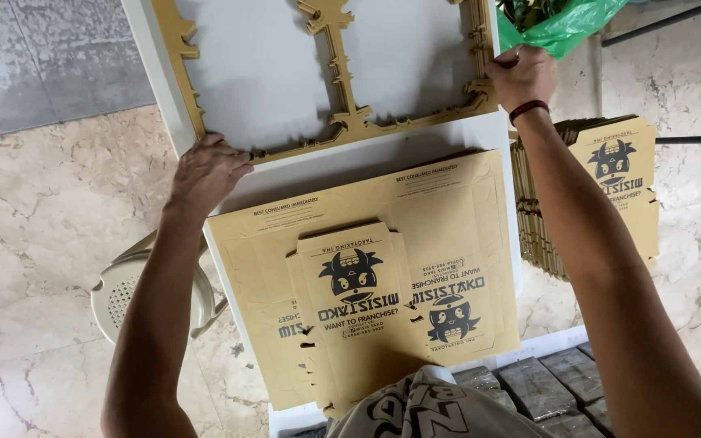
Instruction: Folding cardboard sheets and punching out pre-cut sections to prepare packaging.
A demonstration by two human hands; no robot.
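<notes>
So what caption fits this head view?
Both hands, left and right, grip a punched-out cardboard frame above printed box blanks.

This looks like a small packing spot for a food shop, set up in a plain room. Flat brown box sheets [367, 268] with a cartoon picture lie on a white worktop [415, 142]. A tall pile of the same flat boxes [586, 195] sits beside it. The floor [34, 227] is shiny stone tile. A pale plastic chair [123, 292] stands near the worktop.
</notes>
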